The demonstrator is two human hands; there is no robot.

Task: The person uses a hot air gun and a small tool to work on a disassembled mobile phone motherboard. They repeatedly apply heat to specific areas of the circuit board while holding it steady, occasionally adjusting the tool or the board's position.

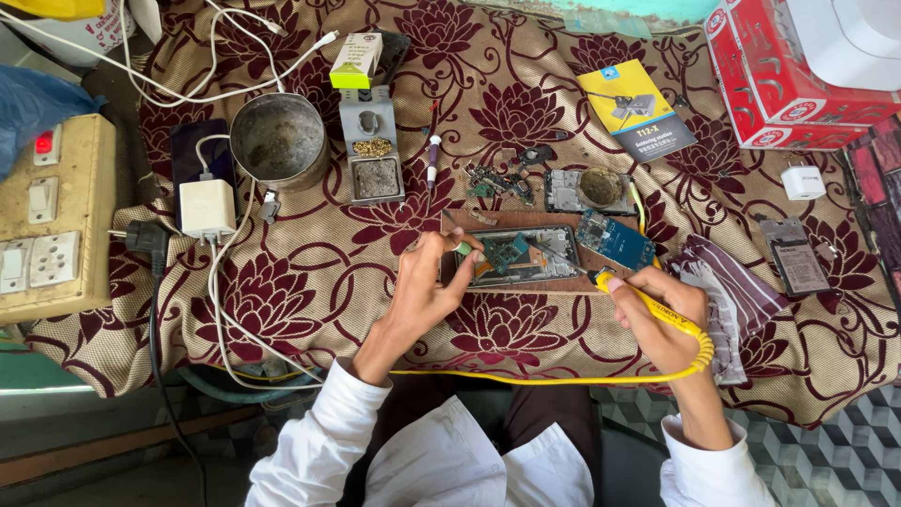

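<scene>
My right hand [657,305] is clamped on the yellow soldering iron [648,302], my left hand [422,286] pinches the green board [507,252] at centre frame — a slip could scorch neighbouring parts.

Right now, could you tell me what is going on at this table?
A person in white sleeves works on an opened phone lying on a floral cloth. The left hand steadies a small green circuit board in it, while the right hand holds a yellow soldering iron, tip at the board. A metal bowl and loose parts sit behind.
</scene>
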